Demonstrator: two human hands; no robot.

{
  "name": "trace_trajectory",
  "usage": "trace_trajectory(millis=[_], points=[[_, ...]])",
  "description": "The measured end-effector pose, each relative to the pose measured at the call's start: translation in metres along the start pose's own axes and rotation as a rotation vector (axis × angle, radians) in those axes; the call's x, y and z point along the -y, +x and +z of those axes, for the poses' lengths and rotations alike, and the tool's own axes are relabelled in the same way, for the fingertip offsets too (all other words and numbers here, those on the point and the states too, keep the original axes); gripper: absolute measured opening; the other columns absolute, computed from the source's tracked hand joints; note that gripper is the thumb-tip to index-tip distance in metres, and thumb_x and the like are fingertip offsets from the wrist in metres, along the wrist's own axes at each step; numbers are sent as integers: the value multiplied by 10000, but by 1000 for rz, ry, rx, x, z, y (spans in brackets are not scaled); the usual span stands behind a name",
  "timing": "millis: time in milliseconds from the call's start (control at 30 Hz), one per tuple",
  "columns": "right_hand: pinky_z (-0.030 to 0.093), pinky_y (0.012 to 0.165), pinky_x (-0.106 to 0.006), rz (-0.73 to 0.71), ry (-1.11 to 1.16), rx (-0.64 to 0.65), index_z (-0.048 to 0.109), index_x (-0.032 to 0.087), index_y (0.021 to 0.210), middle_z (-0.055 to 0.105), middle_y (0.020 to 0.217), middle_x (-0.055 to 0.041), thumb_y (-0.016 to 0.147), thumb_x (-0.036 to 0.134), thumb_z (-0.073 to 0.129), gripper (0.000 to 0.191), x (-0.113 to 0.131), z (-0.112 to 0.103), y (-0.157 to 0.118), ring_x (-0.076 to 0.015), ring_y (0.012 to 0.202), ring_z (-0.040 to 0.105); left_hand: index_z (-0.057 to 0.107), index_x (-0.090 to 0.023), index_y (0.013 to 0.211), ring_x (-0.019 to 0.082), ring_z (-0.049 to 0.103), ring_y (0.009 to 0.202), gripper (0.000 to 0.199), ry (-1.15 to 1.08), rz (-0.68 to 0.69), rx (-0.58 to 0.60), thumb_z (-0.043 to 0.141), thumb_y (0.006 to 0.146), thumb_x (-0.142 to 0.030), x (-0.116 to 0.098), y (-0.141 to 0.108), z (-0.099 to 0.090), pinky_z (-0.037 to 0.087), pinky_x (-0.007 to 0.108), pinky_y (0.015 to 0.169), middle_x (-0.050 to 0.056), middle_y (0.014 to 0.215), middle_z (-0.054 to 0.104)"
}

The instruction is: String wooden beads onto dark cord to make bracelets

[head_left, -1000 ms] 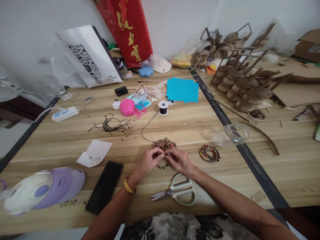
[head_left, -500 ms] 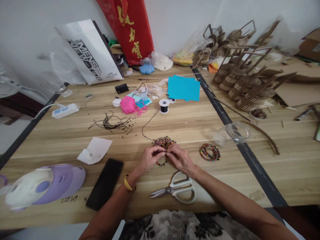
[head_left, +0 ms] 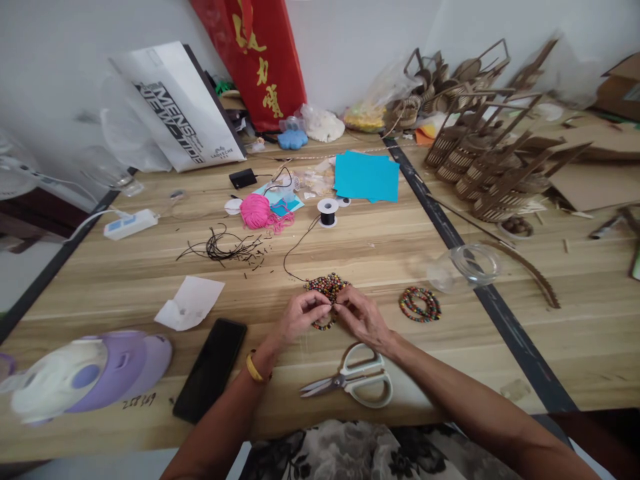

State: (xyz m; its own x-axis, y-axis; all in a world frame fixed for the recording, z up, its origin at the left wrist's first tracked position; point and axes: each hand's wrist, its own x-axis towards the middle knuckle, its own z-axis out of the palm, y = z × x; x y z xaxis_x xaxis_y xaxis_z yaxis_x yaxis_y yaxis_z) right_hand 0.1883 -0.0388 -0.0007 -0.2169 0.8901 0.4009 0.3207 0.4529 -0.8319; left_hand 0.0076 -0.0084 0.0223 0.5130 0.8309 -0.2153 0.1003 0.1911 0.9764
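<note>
My left hand (head_left: 303, 316) and my right hand (head_left: 363, 315) meet at the front middle of the table, thumbs and forefingers pinched close together. Between their fingertips is a beaded string (head_left: 324, 326), its small multicoloured beads looping below the fingers. The exact spot being pinched is too small to make out. Just beyond the fingers lies a heap of the same beads (head_left: 330, 284). A thin black cord runs from it to a white spool (head_left: 328, 212) wound with black. Scissors (head_left: 350, 381) with pale handles rest in front of my hands. A coiled bead strand (head_left: 420, 305) lies to the right.
A black phone (head_left: 210, 370) and a purple-and-white device (head_left: 100, 373) lie at left. Cut black cords (head_left: 225, 247), pink yarn (head_left: 256, 211) and blue sheets (head_left: 367, 176) are further back. Brown woven baskets (head_left: 480, 167) stand at back right, with a clear plastic container (head_left: 470, 267) nearer.
Both hands stay at the same spot, still pinching at the beaded string. The fingertips shift only slightly, and the whole view moves a little.
</note>
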Motion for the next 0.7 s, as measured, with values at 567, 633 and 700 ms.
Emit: trace_trajectory(millis=[567, 633, 700], points=[[426, 494, -190, 75, 56, 1, 554, 192, 1009, 589, 738, -8, 849, 226, 589, 168, 1, 5, -6, -105, 601, 537, 541, -145, 706, 92, 477, 567, 202, 51, 45, -48, 611, 748, -330, -2, 0, -3, 395, 205, 555, -18, 599, 524], [444, 506, -184, 110, 116, 10, 531, 197, 1079, 594, 766, -7, 844, 228, 599, 247, 0, 6, -8, -100, 610, 551, 547, -143, 709, 90, 470, 566, 200, 63, 51, -56, 612, 747, -329, -1, 1, -3, 390, 204, 555, -18, 599, 522], [458, 514, -182, 145, 189, 20, 512, 202, 1133, 596, 794, -10, 840, 235, 608, 311, -2, 8, -9, -98, 618, 561, 555, -142, 716, 91, 463, 573, 204, 83, 56, -55, 616, 744, -334, 1, 1, -3, 384, 203, 558, -17, 609, 522]])
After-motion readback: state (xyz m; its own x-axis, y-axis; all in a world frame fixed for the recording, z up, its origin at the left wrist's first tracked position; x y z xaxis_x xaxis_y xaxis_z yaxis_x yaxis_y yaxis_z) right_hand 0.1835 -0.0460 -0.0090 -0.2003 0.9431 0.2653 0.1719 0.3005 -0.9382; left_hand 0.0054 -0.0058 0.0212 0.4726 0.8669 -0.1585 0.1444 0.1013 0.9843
